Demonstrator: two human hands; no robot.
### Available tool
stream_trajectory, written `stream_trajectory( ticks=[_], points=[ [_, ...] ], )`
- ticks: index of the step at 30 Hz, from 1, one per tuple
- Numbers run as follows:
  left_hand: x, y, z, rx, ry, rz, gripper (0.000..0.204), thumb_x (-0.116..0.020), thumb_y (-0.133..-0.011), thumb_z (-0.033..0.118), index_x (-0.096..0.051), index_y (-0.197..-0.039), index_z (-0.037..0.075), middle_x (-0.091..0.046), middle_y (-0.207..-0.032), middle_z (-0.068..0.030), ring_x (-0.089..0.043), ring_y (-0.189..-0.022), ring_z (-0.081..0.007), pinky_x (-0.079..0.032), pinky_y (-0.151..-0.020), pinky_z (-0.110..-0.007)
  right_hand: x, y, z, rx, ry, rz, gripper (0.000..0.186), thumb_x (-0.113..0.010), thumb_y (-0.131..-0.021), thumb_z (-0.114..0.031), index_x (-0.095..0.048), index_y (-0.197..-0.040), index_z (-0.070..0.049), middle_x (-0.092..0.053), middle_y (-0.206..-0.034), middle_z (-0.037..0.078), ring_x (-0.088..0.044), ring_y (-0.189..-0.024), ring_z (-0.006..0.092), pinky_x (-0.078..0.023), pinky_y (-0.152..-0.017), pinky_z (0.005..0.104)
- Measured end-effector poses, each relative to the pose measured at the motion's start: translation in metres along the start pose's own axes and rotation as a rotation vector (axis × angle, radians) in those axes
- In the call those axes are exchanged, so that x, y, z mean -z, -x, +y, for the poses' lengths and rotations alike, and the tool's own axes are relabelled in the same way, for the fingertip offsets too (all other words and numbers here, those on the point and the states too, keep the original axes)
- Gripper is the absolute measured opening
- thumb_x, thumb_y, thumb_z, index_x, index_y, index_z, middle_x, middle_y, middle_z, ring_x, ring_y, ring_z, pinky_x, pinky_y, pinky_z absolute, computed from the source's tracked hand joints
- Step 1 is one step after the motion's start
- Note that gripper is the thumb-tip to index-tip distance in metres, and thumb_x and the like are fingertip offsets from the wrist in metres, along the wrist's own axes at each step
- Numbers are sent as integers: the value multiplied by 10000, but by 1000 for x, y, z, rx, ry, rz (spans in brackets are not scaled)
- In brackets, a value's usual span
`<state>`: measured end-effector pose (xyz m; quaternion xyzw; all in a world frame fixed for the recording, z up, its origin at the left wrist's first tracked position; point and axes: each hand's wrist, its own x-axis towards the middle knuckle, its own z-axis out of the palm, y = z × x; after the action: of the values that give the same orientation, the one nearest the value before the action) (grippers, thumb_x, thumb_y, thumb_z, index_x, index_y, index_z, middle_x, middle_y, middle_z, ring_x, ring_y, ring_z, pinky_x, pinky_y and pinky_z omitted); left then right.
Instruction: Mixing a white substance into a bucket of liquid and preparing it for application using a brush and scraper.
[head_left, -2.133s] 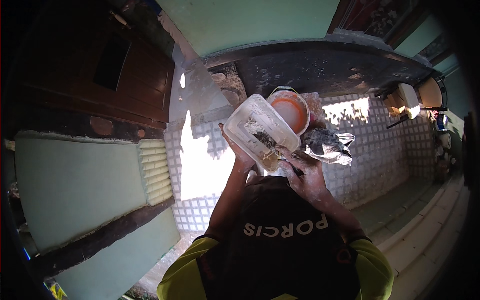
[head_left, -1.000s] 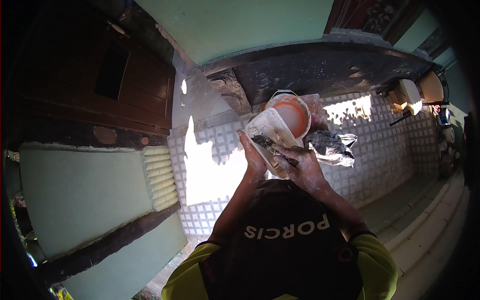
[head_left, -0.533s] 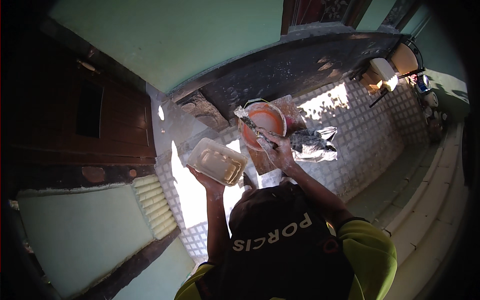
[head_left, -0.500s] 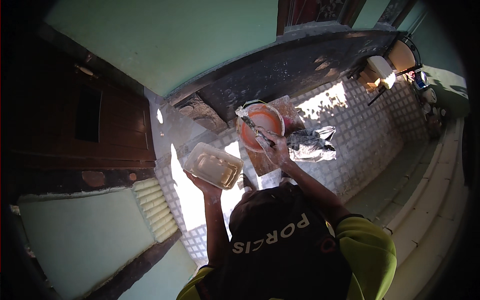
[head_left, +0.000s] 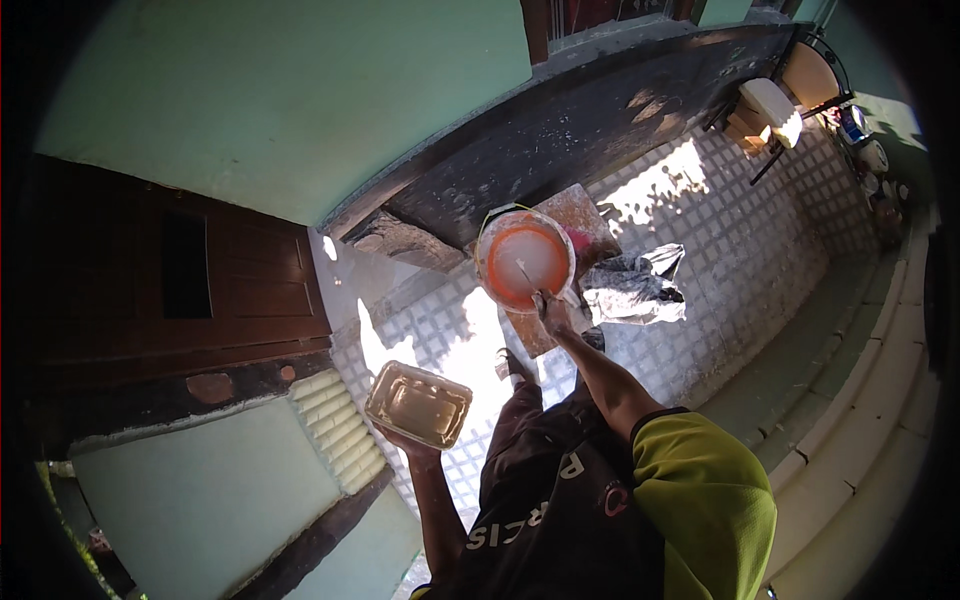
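My left hand (head_left: 410, 446) supports a shallow rectangular plastic tub (head_left: 415, 404) from beneath. A pale residue coats the tub's inside and rim. Over the near edge of a round bucket (head_left: 492, 262), my right hand (head_left: 553, 314) is closed on a slim, whitish-smeared tool (head_left: 523, 271). Its working end dips into the bucket, so its kind cannot be made out. The bucket has an orange inner wall, a whitish rim and pale matter at the bottom. It stands on a brownish board (head_left: 528, 335).
A crumpled grey-and-white cloth or bag (head_left: 640, 287) lies right of the bucket on the tiled floor (head_left: 740, 250). Behind runs a dark low wall (head_left: 520, 150). A chair (head_left: 810, 75) and pails (head_left: 855, 125) stand at far right, a brown door (head_left: 255, 270) at left.
The right hand has lowered the tool from above the bucket's rim into it. The tub has moved down a little and tilted differently in the left hand. The view has shifted.
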<state>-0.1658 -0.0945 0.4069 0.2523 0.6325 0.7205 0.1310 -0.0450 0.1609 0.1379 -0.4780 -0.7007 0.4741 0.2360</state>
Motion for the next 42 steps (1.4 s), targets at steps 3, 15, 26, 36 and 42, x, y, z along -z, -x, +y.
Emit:
stream_trajectory(
  ticks=[3, 15, 26, 36, 42],
  points=[
    [-13, -6, -12, 216, 321, 28, 659, -383, -956, 570, -367, -1381, 67, -532, -1268, -116, -598, -1072, -221, -545, -893, -370, 26, -23, 28, -1011, -251, -377, 624, -424, -940, -590, -622, -790, -19, -493, -484, 91, -499, -371, 200, -417, -395, 404],
    [-19, -2, -18, 274, 371, 60, 606, -297, -980, 565, -432, -1350, 104, -550, -1266, -81, -594, -1095, -225, -547, -901, -386, 27, -21, 18, -668, -83, -344, 697, -370, -945, -606, -638, -957, 38, -649, -685, 165, -675, -620, 310, -563, -618, 483],
    [-38, -9, -22, 404, 692, 90, 568, -301, -993, 527, -416, -1359, 108, -552, -1270, -89, -580, -1116, -237, -525, -935, -394, 26, -3, 57, 272, 698, -28, 340, -510, -922, -391, -544, -693, -140, -517, -610, 10, -562, -561, 222, -403, -473, 354],
    [-46, -11, -14, 449, 857, 80, 671, -296, -947, 629, -441, -1346, 110, -553, -1275, -99, -569, -1136, -265, -495, -961, -441, 69, 4, -64, 257, 595, -132, 400, -569, -901, -457, -576, -810, -67, -601, -761, 116, -642, -698, 308, -524, -618, 413],
    [-66, -29, -32, 560, 908, -26, 738, -259, -927, 684, -444, -1340, 101, -561, -1252, -106, -585, -1097, -280, -510, -929, -440, 137, 26, -139, 562, 450, -34, 414, -643, -870, -343, -600, -1167, -58, -649, -1009, 182, -650, -852, 354, -528, -704, 437]
  ],
)
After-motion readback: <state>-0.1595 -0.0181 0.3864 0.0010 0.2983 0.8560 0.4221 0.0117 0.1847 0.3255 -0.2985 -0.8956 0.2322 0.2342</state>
